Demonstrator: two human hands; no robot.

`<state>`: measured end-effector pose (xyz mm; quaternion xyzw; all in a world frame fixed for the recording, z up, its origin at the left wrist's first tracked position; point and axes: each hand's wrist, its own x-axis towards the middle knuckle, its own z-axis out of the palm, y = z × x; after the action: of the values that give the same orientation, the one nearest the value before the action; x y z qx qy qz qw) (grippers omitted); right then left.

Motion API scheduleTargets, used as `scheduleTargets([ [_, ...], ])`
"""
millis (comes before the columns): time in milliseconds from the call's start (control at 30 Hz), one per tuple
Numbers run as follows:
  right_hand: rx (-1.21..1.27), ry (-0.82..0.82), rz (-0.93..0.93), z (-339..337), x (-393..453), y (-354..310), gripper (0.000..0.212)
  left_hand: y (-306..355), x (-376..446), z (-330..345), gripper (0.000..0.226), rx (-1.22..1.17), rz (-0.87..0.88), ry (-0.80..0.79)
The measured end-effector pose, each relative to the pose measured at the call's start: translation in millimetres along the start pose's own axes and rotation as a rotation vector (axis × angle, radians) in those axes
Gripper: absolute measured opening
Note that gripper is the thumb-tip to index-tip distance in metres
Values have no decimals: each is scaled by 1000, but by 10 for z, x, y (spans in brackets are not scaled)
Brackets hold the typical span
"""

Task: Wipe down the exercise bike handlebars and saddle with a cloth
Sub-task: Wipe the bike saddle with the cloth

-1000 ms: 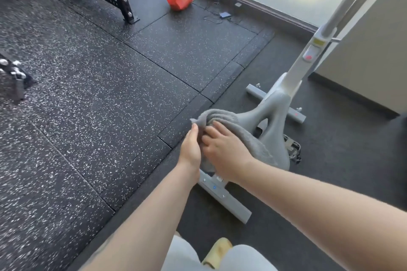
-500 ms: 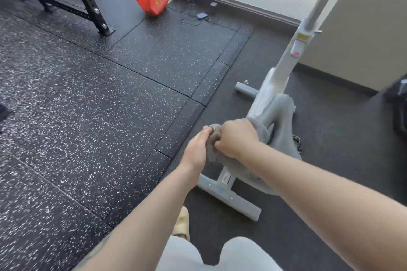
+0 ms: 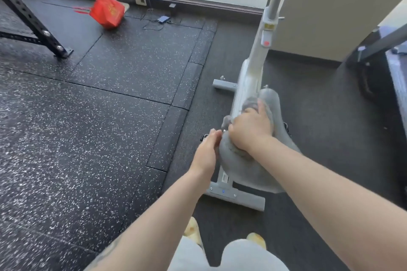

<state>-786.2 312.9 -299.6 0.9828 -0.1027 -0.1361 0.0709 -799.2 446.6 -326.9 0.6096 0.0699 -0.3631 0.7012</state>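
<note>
Grey cloth (image 3: 250,106): soft, light, bunches easily. My right hand (image 3: 250,133) clamps it on the saddle (image 3: 272,103); left hand (image 3: 206,154), fingers straight, steadies the saddle's edge.

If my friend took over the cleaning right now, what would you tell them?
Right hand presses the grey cloth onto the bike's saddle.
Left hand rests against the saddle's left edge, fingers straight.
The white bike frame stands on dark floor mats.
Done: the saddle wipe is under way; I can't tell how much is clean.
Left: finish the saddle. The handlebars are out of view, so check those too.
</note>
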Motion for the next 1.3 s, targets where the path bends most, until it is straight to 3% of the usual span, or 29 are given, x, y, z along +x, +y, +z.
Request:
scheduleTargets([
  [133, 204, 46, -315, 33, -259, -101, 39, -42, 82, -7, 45, -193, -99, 80],
  [300, 97, -88, -142, -111, 75, 52, 39, 32, 108, 52, 38, -150, -148, -36],
  [467, -7, -68, -453, -3, -272, -222, 34, 86, 85, -10, 67, -264, -306, 9],
  [567, 127, -101, -352, -80, -134, -109, 28, 21, 142, -85, 68, -230, -313, -18],
  [667, 150, 2, -109, -10, -229, -333, 30, 55, 180, -110, 61, -216, -311, 9],
  [700, 136, 55, -128, 85, -322, -386, 30, 66, 173, -95, 63, -244, -315, -4],
  [800, 263, 241, -432, 324, -558, -242, 19, 81, 109, -14, 66, -281, -319, -26],
  [867, 279, 217, -513, 269, -488, -26, 23, 77, 69, 51, 60, -272, -269, -26],
  [933, 300, 216, -361, 171, -354, 109, 32, 98, 42, 102, 55, -211, -217, 10],
  [1000, 312, 223, -55, 143, -232, 158, 42, 106, 33, 120, 57, -162, -192, 57],
  [1067, 321, 223, 156, 184, -275, 47, 53, 103, 12, 130, 80, -93, -194, 53],
  [1133, 379, 284, 207, 283, -551, -107, 56, 40, 8, 123, 98, -70, -199, -17],
  [1233, 358, 338, 144, 456, -999, -28, 53, 17, -13, 182, 75, 22, -86, -111],
  [1300, 321, 315, 232, 509, -988, 228, 54, 8, -32, 229, 71, 116, 31, -97],
])
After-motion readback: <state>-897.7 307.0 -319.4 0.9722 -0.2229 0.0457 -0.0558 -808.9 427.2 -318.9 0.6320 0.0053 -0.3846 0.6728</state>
